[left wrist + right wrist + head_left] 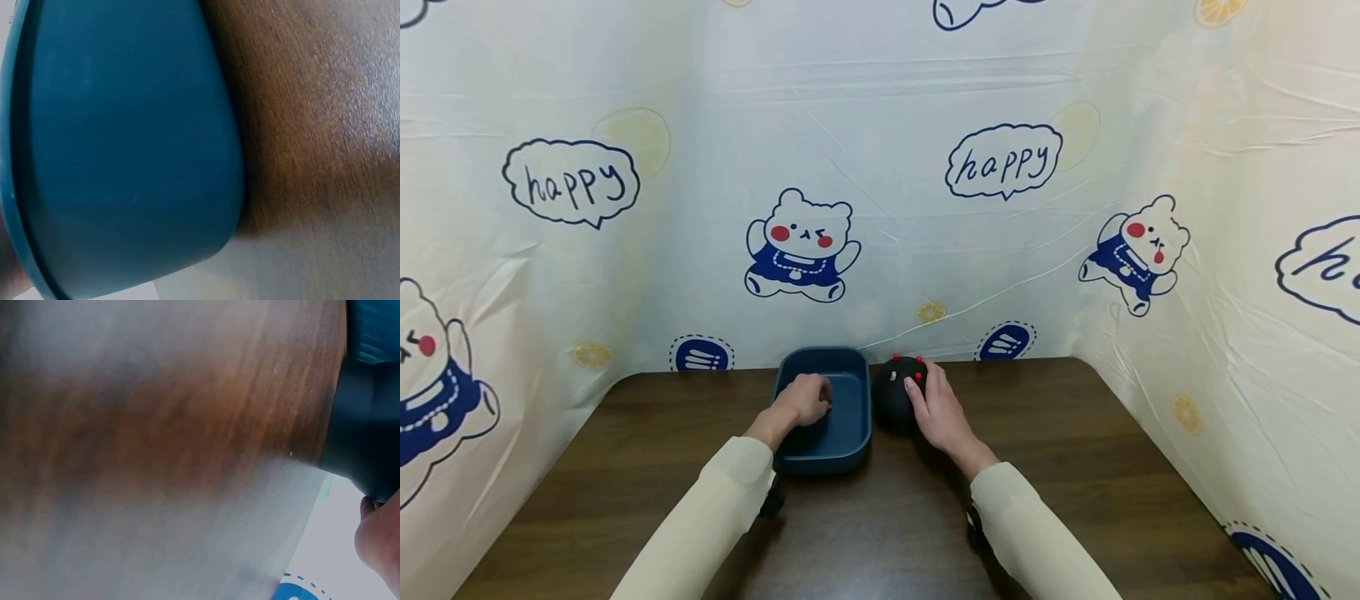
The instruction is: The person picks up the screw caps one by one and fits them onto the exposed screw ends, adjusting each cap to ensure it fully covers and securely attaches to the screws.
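Note:
A deep blue rectangular bin [823,462] stands near the back of the table; its outer wall [131,137] fills much of the left wrist view. My left hand [805,400] reaches over the bin's left side, fingers curled down inside it; I cannot tell whether they pinch something small. Right beside the bin is a rounded black object [891,406] with several small red knobs and a pale one on its upper part. My right hand [942,412] grips its right side, thumb toward the front. The right wrist view shows its dark lower body [362,425] and part of the hand.
The brown wood-grain table [880,533] extends in front and to both sides. A pale printed curtain [895,250] with bears and "happy" bubbles hangs behind the table and along its sides. Light sleeves [715,508] cover both forearms.

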{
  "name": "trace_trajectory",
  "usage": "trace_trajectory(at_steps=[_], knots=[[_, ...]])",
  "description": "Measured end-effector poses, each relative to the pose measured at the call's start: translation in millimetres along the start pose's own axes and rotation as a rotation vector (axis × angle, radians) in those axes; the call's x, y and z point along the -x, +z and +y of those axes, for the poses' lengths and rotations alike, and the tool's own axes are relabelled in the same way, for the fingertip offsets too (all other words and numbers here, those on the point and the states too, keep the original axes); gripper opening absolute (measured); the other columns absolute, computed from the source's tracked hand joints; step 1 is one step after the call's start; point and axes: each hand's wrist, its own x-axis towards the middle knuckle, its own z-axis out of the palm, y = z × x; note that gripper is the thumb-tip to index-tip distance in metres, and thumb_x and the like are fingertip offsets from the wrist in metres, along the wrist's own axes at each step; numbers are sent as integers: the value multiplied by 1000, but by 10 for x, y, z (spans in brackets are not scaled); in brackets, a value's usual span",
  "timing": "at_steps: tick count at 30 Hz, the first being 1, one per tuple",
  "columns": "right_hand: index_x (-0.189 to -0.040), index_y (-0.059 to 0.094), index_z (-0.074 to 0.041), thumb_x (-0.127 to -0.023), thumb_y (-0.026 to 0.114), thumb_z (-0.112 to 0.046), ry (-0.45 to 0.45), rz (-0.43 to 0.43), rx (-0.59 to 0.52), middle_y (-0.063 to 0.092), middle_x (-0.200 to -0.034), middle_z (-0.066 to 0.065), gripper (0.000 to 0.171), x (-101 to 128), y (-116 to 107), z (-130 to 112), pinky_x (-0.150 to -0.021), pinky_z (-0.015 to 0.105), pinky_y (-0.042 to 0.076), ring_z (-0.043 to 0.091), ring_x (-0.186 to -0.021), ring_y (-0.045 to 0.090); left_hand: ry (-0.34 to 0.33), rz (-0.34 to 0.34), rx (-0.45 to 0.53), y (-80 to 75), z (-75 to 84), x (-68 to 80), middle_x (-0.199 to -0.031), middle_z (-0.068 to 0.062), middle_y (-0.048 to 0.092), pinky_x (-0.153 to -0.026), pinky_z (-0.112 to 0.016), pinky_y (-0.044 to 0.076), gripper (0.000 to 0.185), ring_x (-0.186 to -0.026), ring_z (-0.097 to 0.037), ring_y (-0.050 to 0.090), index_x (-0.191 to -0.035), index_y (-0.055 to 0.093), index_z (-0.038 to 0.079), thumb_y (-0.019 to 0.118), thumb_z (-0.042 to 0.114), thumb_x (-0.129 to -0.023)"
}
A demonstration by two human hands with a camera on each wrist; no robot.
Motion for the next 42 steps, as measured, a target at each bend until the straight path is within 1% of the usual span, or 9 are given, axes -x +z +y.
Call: trace_trajectory(at_steps=[4,8,15,22,28,33,36,39,42], knots=[[-157,27,-12,-107,36,-57,-2,3,-5,37,-156,14,68,-3,-2,2,-116,54,36,30,-136,46,-48,-13,-36,3,26,-15,-108,-9,65,-87,-44,54,20,-91,-23,61,-117,69,6,61,15,-102],[-156,29,-11,-108,36,-56,-12,8,-2,38,-155,15,66,0,4,6,-116,53,36,31,-136,45,-71,-21,-43,14,42,-8,-107,-10,65,-86,-45,54,18,-90,-24,60,-114,69,6,60,17,-102],[-156,29,-9,-108,35,-55,-30,22,0,38,-154,16,67,-7,-3,6,-116,53,37,31,-136,46,-45,-39,-41,-2,56,11,-108,-10,64,-82,-42,54,17,-90,-23,59,-112,71,8,60,13,-101],[-156,28,-9,-108,35,-55,-31,20,6,38,-154,16,66,-15,-22,2,-116,52,37,30,-136,45,4,-42,-3,-22,49,12,-112,-11,65,-86,-42,54,19,-95,-24,60,-111,72,8,60,7,-97],[-156,28,-10,-108,36,-54,-26,10,-4,38,-155,15,66,9,-19,-10,-116,53,36,30,-136,45,-11,-57,19,-3,41,11,-114,-12,64,-88,-43,53,20,-97,-24,59,-113,70,8,58,5,-98],[-156,29,-9,-108,36,-54,-25,20,1,39,-154,16,65,6,-10,-9,-116,53,37,31,-136,45,-20,-50,24,-5,49,14,-112,-12,64,-88,-44,54,20,-96,-24,60,-116,68,7,60,6,-98],[-155,30,-9,-108,36,-54,-29,24,4,39,-154,16,65,0,-11,-10,-116,53,37,31,-137,45,-27,-44,29,-1,49,0,-114,-13,64,-89,-45,54,21,-98,-25,61,-119,66,6,60,8,-99],[-156,29,-9,-108,36,-54,-27,17,4,38,-154,16,66,3,-15,-13,-116,52,36,31,-137,45,-47,-40,32,5,48,-9,-118,-15,63,-93,-46,53,23,-103,-27,62,-122,65,4,59,11,-101],[-156,28,-9,-108,36,-54,-22,10,5,38,-155,16,66,8,-14,-13,-116,52,36,31,-137,44,-69,-28,30,9,49,-12,-117,-15,63,-92,-46,53,23,-101,-27,61,-121,65,2,60,14,-102]])
